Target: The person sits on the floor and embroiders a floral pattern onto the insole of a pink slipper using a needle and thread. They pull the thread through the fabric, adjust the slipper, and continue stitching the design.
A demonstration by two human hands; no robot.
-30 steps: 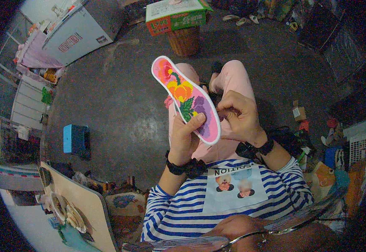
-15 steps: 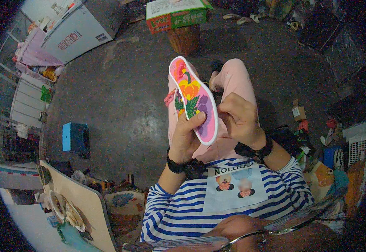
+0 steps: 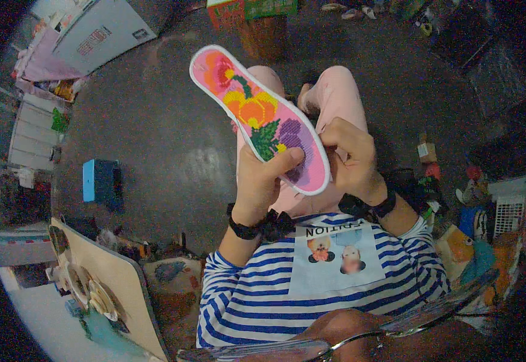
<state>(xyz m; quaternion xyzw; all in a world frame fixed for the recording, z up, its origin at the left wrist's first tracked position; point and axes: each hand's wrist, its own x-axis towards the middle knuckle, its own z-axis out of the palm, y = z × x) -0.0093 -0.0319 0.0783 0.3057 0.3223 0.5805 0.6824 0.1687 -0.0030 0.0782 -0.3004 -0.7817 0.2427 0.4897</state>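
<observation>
- Floor (image 3: 154,130): dark grey.
- Trousers (image 3: 341,99): pale pink, bent at the knees.
- Stool (image 3: 97,181): blue, on the floor, to the left.
- Insole (image 3: 257,111): flowered, white-rimmed, above the trousers, upper end slanting left.
- Left hand (image 3: 260,181): grasping the insole's lower part, thumb on top.
- Right hand (image 3: 356,163): fingers curled by the insole's right edge; cannot tell whether they pinch anything.

Above the legs (image 3: 343,99), the insole (image 3: 248,111) lies between the hands, the left hand (image 3: 264,178) at its near left side, the right hand (image 3: 355,160) beside its right edge. Beyond the knees, a box (image 3: 269,9) sits on a stand (image 3: 264,42) toward the floor's (image 3: 154,114) far edge, slippers (image 3: 353,13) to its right. A stool (image 3: 97,181) stands toward the left edge, a carton (image 3: 426,151) toward the right.
</observation>
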